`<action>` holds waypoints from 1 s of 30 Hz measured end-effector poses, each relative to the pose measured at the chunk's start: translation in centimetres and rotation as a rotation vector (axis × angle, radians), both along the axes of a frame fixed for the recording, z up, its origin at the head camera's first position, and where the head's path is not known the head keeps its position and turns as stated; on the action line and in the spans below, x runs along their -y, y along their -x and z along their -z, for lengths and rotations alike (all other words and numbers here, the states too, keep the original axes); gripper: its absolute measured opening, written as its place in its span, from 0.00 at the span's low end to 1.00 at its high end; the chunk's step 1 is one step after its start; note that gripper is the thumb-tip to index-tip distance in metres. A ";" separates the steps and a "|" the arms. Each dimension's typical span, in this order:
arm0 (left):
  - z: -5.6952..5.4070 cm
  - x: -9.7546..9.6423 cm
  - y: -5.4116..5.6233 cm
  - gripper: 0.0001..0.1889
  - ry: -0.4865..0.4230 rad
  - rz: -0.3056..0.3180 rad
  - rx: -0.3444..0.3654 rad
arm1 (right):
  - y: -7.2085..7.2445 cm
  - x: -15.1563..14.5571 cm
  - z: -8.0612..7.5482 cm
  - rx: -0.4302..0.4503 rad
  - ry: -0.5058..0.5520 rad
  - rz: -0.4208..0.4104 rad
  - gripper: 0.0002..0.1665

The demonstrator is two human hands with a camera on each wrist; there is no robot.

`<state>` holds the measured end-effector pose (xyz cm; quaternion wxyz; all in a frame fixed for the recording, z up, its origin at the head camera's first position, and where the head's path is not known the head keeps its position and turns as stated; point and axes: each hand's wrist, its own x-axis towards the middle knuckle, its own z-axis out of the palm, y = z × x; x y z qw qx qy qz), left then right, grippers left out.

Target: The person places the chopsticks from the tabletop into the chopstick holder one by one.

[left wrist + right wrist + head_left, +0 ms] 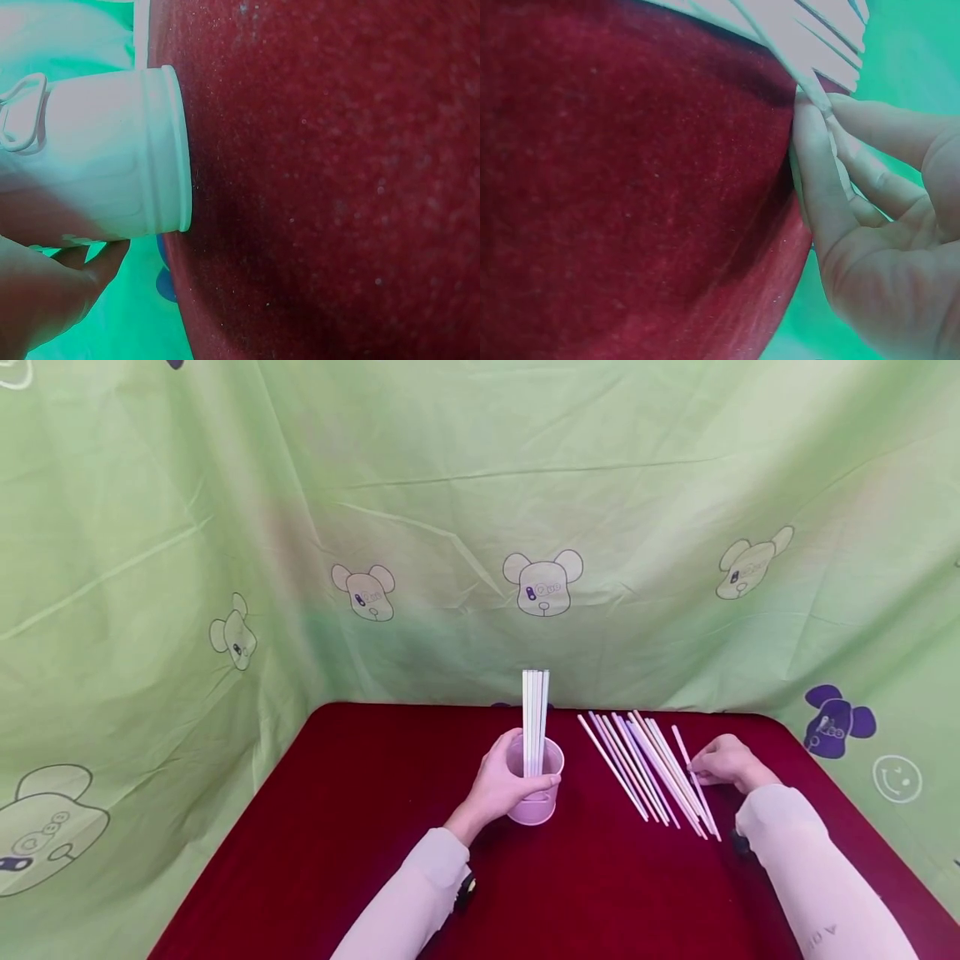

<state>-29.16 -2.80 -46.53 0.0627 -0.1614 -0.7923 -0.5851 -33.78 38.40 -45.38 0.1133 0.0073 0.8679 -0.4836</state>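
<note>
My left hand (pixel 501 787) grips a small pink bucket (pixel 532 812) with its thumb across the near side. A bundle of pale thin sticks (pixel 535 718) stands upright inside it. In the left wrist view the bucket (pixel 105 157) shows a wire loop on its wall, and the left hand's (pixel 56 292) fingers reach behind it. On the right, my right hand (pixel 726 764) pinches one thin stick (pixel 680 745) between thumb and fingers. The right wrist view shows that stick (pixel 776 52) at the fingertips of the right hand (pixel 885 232).
Several loose sticks (pixel 667 777) in pale white, pink and lilac lie fanned out between the bucket and my right hand. A dark red cloth (pixel 360 827) covers the table. A green printed curtain (pixel 450 527) hangs behind and at both sides.
</note>
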 end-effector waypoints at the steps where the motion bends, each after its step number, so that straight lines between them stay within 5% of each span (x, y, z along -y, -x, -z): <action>1: 0.1 0.0 0.0 0.45 0.000 0.002 0.002 | -0.1 0.0 0.1 0.001 0.016 0.006 0.16; 14: 0.0 0.0 0.1 0.45 -0.004 0.006 0.005 | -0.2 2.5 -1.7 -0.277 0.189 0.131 0.20; 21: 0.2 0.1 0.1 0.45 -0.005 0.005 0.007 | -0.1 6.0 -4.3 -0.375 0.328 0.171 0.23; 30: 0.2 0.1 0.1 0.45 -0.003 0.004 -0.001 | -0.8 11.4 -8.2 -0.481 0.333 0.117 0.21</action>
